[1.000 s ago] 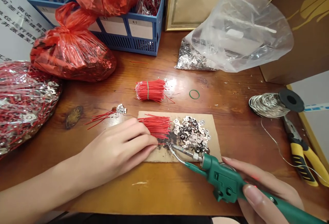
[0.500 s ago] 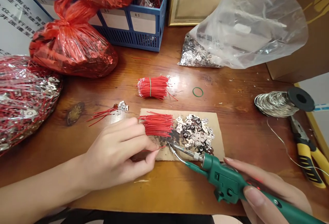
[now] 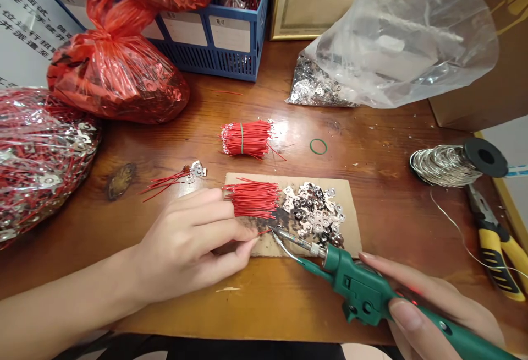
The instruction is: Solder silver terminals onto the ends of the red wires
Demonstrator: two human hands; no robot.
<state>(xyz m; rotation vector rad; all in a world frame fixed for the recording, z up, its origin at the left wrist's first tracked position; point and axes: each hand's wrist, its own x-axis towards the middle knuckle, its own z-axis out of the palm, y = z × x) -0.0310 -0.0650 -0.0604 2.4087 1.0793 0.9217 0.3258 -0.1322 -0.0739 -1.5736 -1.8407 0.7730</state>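
Note:
My left hand (image 3: 202,239) pinches a short red wire (image 3: 264,233) between thumb and forefinger, low over the cardboard (image 3: 350,211). The wire's far end meets the tip of a green soldering iron (image 3: 363,288), where a thin solder feed tube also points. My right hand (image 3: 441,305) is wrapped round the iron's handle. On the cardboard, a row of loose red wires (image 3: 253,199) lies beside a heap of small metal terminals (image 3: 317,214). Left of it rest several wires with terminals attached (image 3: 181,175). What sits right under the iron's tip is too small to make out.
Behind the cardboard are a banded bundle of red wires (image 3: 246,138) and a green rubber band (image 3: 318,146). A solder spool (image 3: 454,163) and yellow-handled pliers (image 3: 490,244) lie at right. Filled bags (image 3: 119,74), a blue crate (image 3: 206,35) and a clear bag of terminals (image 3: 325,82) stand around the back.
The red wire's free end now reaches up to the iron's tip, slightly higher than before. Both hands stay nearly in place; the view has shifted slightly.

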